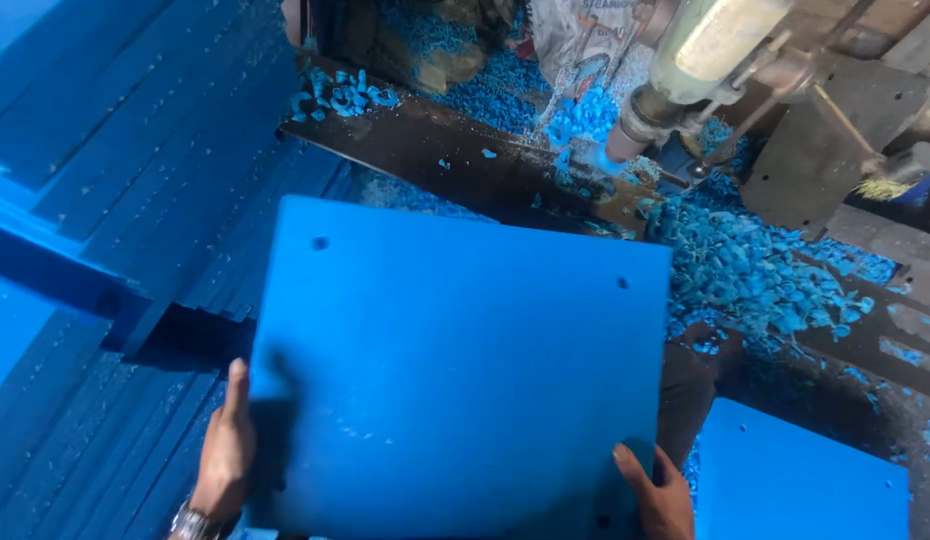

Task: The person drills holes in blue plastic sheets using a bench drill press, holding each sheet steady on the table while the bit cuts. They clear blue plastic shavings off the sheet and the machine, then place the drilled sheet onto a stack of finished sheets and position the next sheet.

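- Blue plastic throughout: one flat, square blue plastic sheet (455, 370) held up in the middle of the view, two small round holes showing near its far corners.
- Left hand (225, 455), watch at the wrist, grips the sheet's near left edge; thumb lies along the top face, the other fingers are hidden beneath.
- Right hand (660, 490) grips the near right corner; thumb on top, fingers curled under the edge.
- Both hands are closed on the same sheet, one at each near corner.
- Beyond the fingertips, past the sheet's far edge: one dark metal machine table (435, 150) running across the view.
- Above the table, far right of the right thumb: one drill head with a pale cylindrical body (710, 45), spindle pointing down at the table.
- Curled blue plastic shavings (755, 270) heaped in a large pile beyond the right hand; a smaller cluster sits on the table's far left end. Too many to count.
- Left of the left hand: stacked blue plastic sheets (115, 150), edges stepped; exact count cannot be told.
- Just right of the right hand: one more blue plastic sheet (805, 475), lying flat, partly out of view.
- No bins or trays visible; the shavings lie loose on the table and around the machine.
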